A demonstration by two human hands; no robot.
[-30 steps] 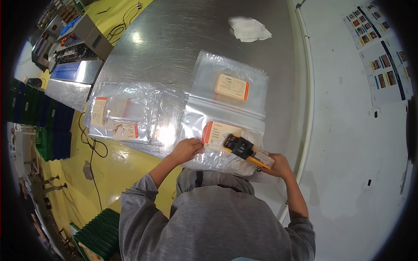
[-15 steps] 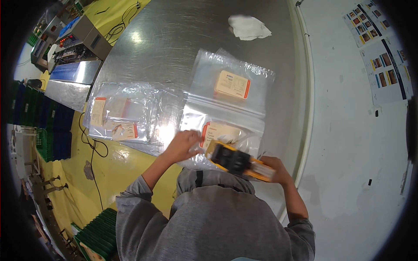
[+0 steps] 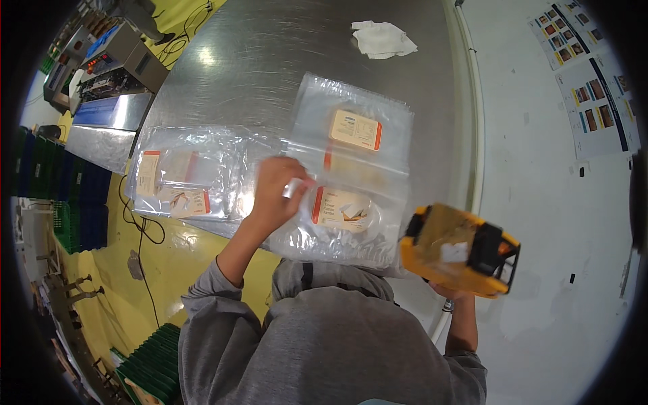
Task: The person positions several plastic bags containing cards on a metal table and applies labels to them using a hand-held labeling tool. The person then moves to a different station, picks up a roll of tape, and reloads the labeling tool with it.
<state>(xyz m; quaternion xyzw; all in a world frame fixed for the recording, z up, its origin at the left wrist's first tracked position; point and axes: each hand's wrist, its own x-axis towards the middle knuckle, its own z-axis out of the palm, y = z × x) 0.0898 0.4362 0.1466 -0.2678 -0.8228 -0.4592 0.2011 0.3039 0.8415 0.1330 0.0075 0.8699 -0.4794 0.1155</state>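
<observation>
In front of me lies a stack of clear plastic bags (image 3: 378,236); the nearest one shows a cream-and-red label (image 3: 342,209). Beyond it, a second label (image 3: 356,129) of the same kind shows. My left hand (image 3: 277,192), slightly blurred, is over the left side of the stack, its fingers curled in a pinch at the bag. Off the table's right side, my right hand (image 3: 449,291) grips a yellow-and-black hand labeller (image 3: 449,246) with a see-through amber cover. That hand is mostly hidden beneath the labeller.
More labelled clear bags (image 3: 185,179) lie to the left on the metal table (image 3: 263,61). A white cloth (image 3: 383,39) rests at the far end. At left stand a grey machine (image 3: 121,57) and stacked crates (image 3: 61,165). A white pipe (image 3: 478,121) runs along the wall.
My right hand has swung the labeller away from the nearest bag, out to the right. My left hand has moved up and slightly left along the bags. Another red label edge now shows through.
</observation>
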